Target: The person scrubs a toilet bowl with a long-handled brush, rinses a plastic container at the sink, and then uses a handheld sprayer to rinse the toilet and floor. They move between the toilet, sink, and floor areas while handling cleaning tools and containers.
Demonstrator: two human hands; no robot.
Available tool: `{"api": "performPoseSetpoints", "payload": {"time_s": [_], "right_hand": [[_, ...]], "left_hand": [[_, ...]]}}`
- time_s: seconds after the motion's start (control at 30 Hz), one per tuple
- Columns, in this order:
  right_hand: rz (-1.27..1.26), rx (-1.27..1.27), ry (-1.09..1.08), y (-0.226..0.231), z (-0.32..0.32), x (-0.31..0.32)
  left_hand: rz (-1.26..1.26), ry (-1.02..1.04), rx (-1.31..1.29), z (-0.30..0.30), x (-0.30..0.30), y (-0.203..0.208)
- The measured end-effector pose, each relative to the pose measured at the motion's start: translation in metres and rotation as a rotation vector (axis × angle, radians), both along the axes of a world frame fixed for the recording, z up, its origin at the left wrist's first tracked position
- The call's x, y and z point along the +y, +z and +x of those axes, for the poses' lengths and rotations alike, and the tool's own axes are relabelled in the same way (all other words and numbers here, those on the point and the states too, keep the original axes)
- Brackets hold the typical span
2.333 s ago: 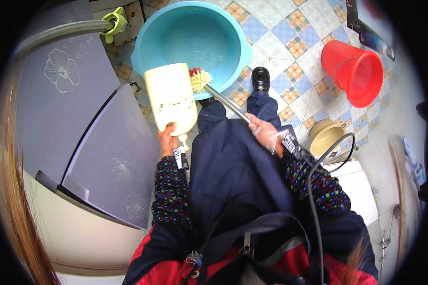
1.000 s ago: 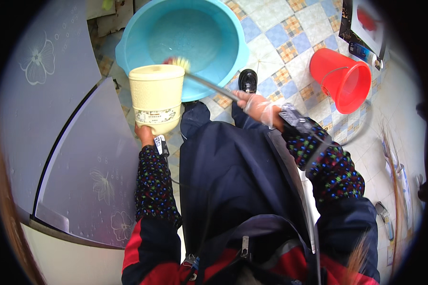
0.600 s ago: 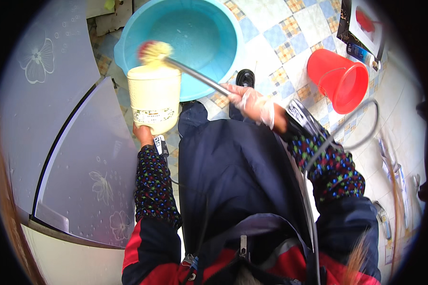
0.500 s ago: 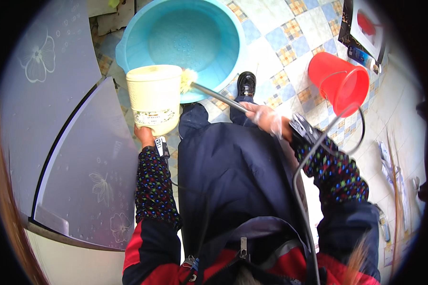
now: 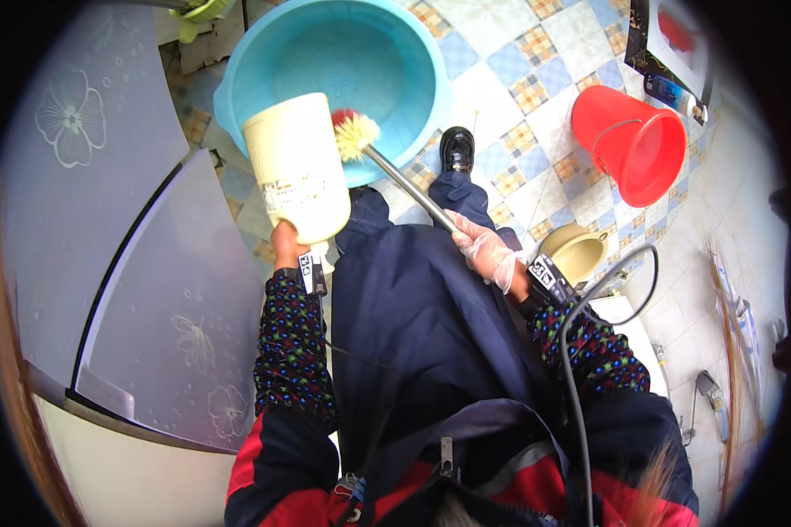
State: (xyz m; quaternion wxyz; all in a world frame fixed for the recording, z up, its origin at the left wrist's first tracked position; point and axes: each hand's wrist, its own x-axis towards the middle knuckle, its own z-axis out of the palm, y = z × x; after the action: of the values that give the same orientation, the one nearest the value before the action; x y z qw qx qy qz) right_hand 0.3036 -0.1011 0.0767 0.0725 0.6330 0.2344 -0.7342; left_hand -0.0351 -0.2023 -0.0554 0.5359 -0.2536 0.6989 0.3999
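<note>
My left hand (image 5: 285, 242) is closed on the lower end of a cream plastic bin (image 5: 293, 149) with a patterned band; its fingers are partly hidden behind the bin. The bin is tilted over the near-left rim of a large blue basin (image 5: 222, 110). In a clear plastic glove, my right hand (image 5: 483, 248) grips the metal handle of a round-headed brush (image 5: 410, 189). The brush's pale yellow and red bristles are just right of the bin, over the basin's near edge; whether they touch the bin I cannot tell.
A red bucket (image 5: 602, 132) lies tipped on the tiled floor at right, near a blue bottle (image 5: 668, 90). Beige round container (image 5: 571, 250) sits beyond my right wrist. A grey floral panel (image 5: 171, 325) borders the left. A grey cable (image 5: 571, 369) loops over my right arm.
The bin has tilted, its top swinging away from upright. The brush head has moved off the bin's side to the right, showing red bristles. My right hand has shifted slightly down.
</note>
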Motion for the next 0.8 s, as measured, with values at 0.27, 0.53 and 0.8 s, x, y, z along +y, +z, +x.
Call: {"api": "performPoseSetpoints", "payload": {"time_s": [0.27,0.53,0.8], "right_hand": [[0.044,0.171,-0.032,0.025,-0.021,0.026],[-0.031,-0.044,-0.057,-0.030,-0.039,0.055],[0.460,-0.356,0.643,-0.102,-0.073,0.086]], "left_hand": [[-0.018,-0.089,-0.230,0.021,0.004,0.012],[0.139,0.201,-0.723,0.047,0.008,0.056],[0.293,0.629,-0.636,0.082,-0.021,0.110]]}}
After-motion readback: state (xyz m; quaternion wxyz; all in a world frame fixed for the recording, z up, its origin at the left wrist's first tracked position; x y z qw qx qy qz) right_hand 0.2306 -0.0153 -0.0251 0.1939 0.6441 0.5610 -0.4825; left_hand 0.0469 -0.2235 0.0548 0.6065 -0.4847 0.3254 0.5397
